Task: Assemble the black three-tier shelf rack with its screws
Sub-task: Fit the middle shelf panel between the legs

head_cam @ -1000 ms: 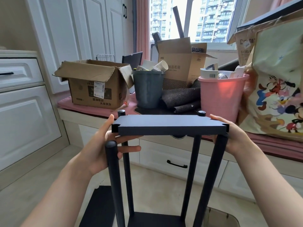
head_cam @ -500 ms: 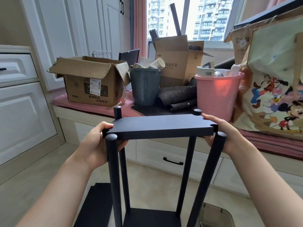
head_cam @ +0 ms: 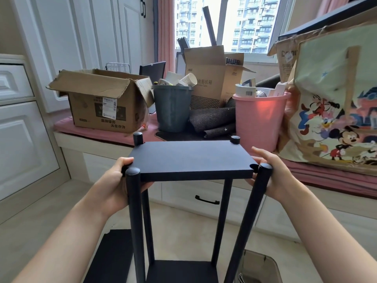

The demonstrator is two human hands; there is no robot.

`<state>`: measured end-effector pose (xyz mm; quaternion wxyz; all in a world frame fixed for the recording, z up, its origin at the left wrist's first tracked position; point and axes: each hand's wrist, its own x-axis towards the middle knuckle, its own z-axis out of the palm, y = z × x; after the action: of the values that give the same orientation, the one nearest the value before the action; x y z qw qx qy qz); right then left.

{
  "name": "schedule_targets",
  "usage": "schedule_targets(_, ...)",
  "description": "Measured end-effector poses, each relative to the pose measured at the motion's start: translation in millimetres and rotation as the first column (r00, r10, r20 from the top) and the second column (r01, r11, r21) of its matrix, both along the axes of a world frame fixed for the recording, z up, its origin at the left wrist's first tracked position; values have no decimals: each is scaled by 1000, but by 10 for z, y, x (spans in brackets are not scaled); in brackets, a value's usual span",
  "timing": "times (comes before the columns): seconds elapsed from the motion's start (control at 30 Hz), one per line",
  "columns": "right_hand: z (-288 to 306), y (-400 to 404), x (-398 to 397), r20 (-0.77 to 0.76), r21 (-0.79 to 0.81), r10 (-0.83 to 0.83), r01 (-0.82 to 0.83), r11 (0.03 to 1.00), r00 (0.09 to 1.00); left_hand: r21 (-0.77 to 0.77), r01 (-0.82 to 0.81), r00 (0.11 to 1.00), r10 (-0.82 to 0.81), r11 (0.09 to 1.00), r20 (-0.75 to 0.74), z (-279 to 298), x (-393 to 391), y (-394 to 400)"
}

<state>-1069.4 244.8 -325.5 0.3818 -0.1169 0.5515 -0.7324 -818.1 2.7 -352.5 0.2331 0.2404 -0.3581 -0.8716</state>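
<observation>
Two hands on it: left hand (head_cam: pixel 114 186) grips the shelf board's (head_cam: pixel 189 160) left end, right hand (head_cam: pixel 269 176) its right end, mid-frame. Board lies level, long axis left to right, between four upright poles (head_cam: pixel 133 201); both hands equally near, lower tier (head_cam: pixel 181 271) directly beneath.

An open cardboard box (head_cam: pixel 102 103) stands on the pink cushion (head_cam: pixel 67 127) at ten o'clock. Just beside it, at twelve o'clock, is a grey bin (head_cam: pixel 172 109) with paper cups (head_cam: pixel 188 79) inside. A pink bucket (head_cam: pixel 259 121) stands at two o'clock, touching a cartoon bag (head_cam: pixel 334 111) at three o'clock. Dark rolled mats (head_cam: pixel 212 121) lie between the bin and the bucket. A tall cardboard box (head_cam: pixel 206 76) stands behind them.
</observation>
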Motion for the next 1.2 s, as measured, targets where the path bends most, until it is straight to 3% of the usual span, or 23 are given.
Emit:
schedule_targets(0.3,-10,-34,50,20,-9,-41,41,999,999,-78,62,998,-62,995,-6,2,0,89)
schedule_targets(0.73,-102,16,-150,9,-50,170,-169,984,985,-173,151,988,-143,973,53,-97,77,-1)
schedule_targets(0.9,-132,30,-212,-45,-28,152,-153,988,987,-263,244,969,-225,934,100,-110,113,-21)
schedule_targets(1.2,-141,76,-304,-51,-1,164,-165,986,985,-404,283,956,-219,870,197,-62,101,64)
